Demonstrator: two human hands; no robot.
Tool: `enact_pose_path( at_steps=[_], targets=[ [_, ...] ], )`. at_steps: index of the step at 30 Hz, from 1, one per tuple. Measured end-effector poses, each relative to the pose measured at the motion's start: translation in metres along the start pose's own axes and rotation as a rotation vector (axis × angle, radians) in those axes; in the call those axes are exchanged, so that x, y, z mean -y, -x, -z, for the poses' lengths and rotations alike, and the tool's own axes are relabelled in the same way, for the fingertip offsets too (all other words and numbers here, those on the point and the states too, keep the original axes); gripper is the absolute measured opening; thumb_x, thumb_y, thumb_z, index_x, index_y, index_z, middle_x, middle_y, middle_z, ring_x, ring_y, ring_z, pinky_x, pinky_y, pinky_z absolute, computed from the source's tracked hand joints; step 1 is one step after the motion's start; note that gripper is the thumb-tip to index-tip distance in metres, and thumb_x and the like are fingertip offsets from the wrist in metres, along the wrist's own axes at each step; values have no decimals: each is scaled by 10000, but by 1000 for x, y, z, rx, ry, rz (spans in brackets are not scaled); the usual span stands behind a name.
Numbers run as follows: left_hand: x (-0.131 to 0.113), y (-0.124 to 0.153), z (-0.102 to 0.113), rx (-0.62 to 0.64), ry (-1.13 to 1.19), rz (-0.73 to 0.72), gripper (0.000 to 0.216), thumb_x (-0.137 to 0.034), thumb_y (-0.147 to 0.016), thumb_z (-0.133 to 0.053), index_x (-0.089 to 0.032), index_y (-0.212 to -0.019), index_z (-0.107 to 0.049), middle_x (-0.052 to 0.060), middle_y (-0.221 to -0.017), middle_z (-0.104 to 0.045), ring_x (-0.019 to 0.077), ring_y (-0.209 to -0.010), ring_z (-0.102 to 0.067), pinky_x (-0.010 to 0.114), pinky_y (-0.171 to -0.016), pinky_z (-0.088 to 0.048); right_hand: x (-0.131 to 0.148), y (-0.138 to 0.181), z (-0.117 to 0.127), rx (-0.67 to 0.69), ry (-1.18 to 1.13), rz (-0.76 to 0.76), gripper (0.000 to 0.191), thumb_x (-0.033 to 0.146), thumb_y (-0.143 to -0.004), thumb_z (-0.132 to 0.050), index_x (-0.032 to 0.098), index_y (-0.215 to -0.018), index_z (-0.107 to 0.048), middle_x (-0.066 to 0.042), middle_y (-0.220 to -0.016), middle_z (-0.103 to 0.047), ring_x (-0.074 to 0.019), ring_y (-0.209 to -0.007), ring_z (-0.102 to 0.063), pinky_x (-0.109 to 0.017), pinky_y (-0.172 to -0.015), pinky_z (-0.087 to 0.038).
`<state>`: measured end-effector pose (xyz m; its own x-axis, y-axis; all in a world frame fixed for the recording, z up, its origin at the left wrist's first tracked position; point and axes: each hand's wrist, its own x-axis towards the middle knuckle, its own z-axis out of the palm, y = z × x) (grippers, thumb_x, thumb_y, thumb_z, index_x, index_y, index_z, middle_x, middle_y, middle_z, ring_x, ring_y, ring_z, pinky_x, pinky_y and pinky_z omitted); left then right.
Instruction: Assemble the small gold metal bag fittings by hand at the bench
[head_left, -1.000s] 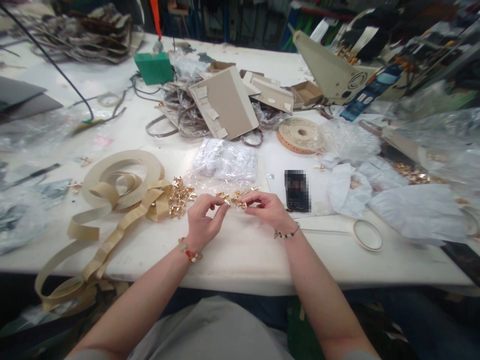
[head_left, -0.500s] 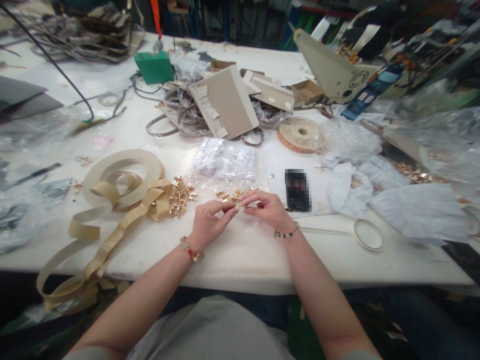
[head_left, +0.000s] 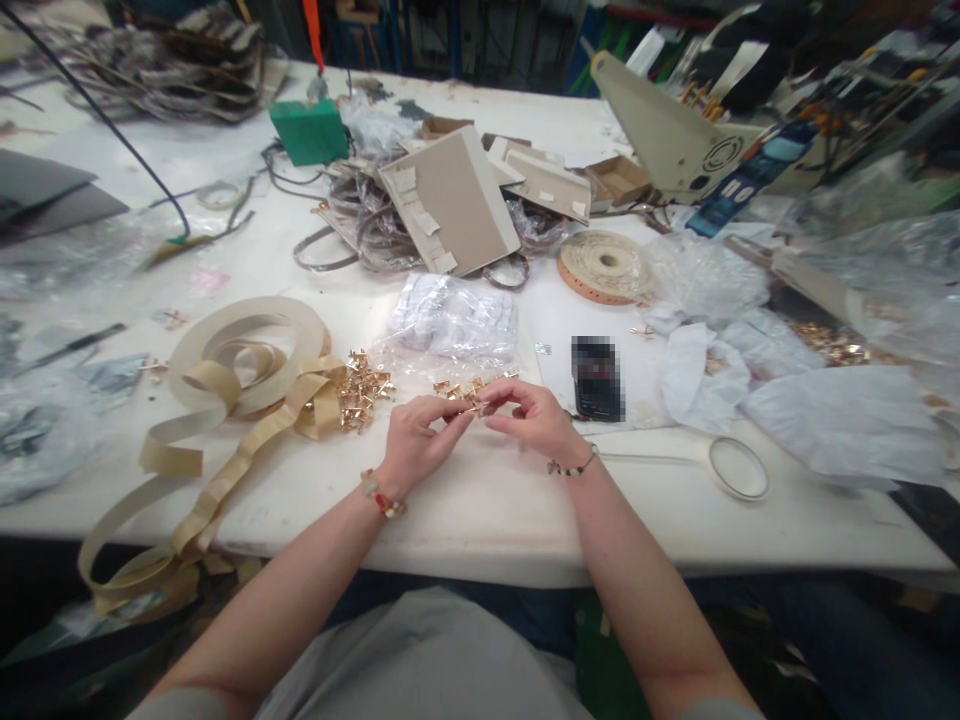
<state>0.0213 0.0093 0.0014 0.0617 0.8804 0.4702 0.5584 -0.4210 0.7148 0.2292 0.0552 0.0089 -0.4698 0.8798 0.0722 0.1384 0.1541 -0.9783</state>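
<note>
Near the front middle of the table, my left hand [head_left: 425, 440] pinches a small gold-coloured metal fitting [head_left: 474, 408] between thumb and fingers. My right hand [head_left: 534, 418] is curled at the other end of the same fitting, its fingertips on it and the thumb slightly lower. The fitting's exact shape is too small to make out. Just behind my fingers lies a small group of gold fittings [head_left: 454, 388]. A larger heap of gold fittings [head_left: 364, 390] sits left of my left hand, against a tan ribbon strip [head_left: 244, 455].
A wide tape roll [head_left: 300, 320] lies at left. Behind my hands is a plastic-wrapped white bundle [head_left: 450, 318]. A phone [head_left: 596, 380], a narrow tape ring [head_left: 739, 468] and crumpled white paper [head_left: 847, 420] lie to the right. Farther back are cardboard pieces [head_left: 450, 200] and a strap roll [head_left: 600, 265].
The fitting has turned a little and shifted slightly left between my fingertips. My right thumb and fingers have moved slightly apart. The other things lie as before.
</note>
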Motion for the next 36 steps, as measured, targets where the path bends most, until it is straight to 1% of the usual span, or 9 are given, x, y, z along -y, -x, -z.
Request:
enact_pose_path(
  at_steps=[5, 12, 17, 19, 22, 25, 29, 33, 36],
  targets=[
    [14, -5, 5, 24, -136, 49, 235, -363, -942, -601, -208, -817, -726, 41, -751, -736, 183, -692, -663, 299, -674, -474, -3, -2, 2, -125, -152, -57, 214, 358, -835, -735, 182, -955, -713, -57, -944, -720, -154, -766, -665, -312, -758, -535],
    [28, -9, -5, 158, -321, 37, 424, -398, -1036, -380, -204, -748, -624, 56, -677, -620, 217, -667, -554, 312, -659, -366, -4, -4, -1, -135, -195, -64, 255, 396, -814, -753, 177, -933, -702, -41, -860, -710, -132, -685, -620, -290, -679, -520],
    [26, -5, 0, 32, -430, 2, 494, -568, -959, -517, -212, -624, -589, 28, -547, -526, 196, -563, -468, 312, -605, -252, 0, -2, -2, -155, -225, -81, 237, 376, -809, -751, 177, -927, -700, -40, -852, -707, -118, -673, -621, -231, -564, -493],
    [19, -3, 3, -37, -454, -82, 527, -610, -929, -548, -210, -585, -556, 17, -531, -522, 185, -557, -473, 324, -622, -263, 2, -1, -2, -150, -247, -101, 256, 391, -803, -757, 178, -930, -696, -41, -849, -706, -119, -661, -626, -203, -487, -453],
    [3, 0, 1, -3, -425, -260, 505, -635, -919, -549, -206, -656, -586, 11, -591, -604, 182, -613, -538, 347, -695, -324, 4, -1, -2, -134, -306, -87, 278, 403, -788, -777, 175, -921, -690, -34, -821, -698, -121, -647, -635, -206, -484, -472],
    [-11, 1, -8, 112, -406, -341, 475, -663, -879, -594, -197, -934, -668, 44, -825, -728, 212, -778, -627, 368, -774, -361, 5, 0, -2, -115, -365, -60, 269, 395, -792, -784, 174, -912, -687, -26, -804, -693, -116, -626, -633, -237, -536, -516],
    [-14, 0, -19, 213, -354, -280, 424, -545, -929, -605, -196, -1169, -631, 52, -974, -758, 215, -875, -659, 367, -800, -368, 6, 0, -2, -91, -416, -43, 263, 381, -791, -796, 176, -913, -684, -17, -782, -689, -109, -596, -622, -259, -571, -528],
    [-10, -1, -22, 269, -288, -193, 160, -334, -990, -554, -223, -989, -670, 1, -852, -748, 172, -790, -656, 350, -767, -358, 5, 0, -2, -64, -439, -33, 270, 387, -790, -796, 178, -910, -674, -15, -769, -678, -114, -593, -622, -266, -574, -519],
    [-11, -1, -20, 271, -237, -214, 166, -249, -990, -527, -233, -902, -667, -15, -809, -732, 161, -790, -652, 346, -760, -354, 4, 0, -2, -42, -406, -43, 277, 395, -790, -784, 180, -910, -659, -22, -794, -675, -122, -609, -620, -266, -562, -511]
  ],
)
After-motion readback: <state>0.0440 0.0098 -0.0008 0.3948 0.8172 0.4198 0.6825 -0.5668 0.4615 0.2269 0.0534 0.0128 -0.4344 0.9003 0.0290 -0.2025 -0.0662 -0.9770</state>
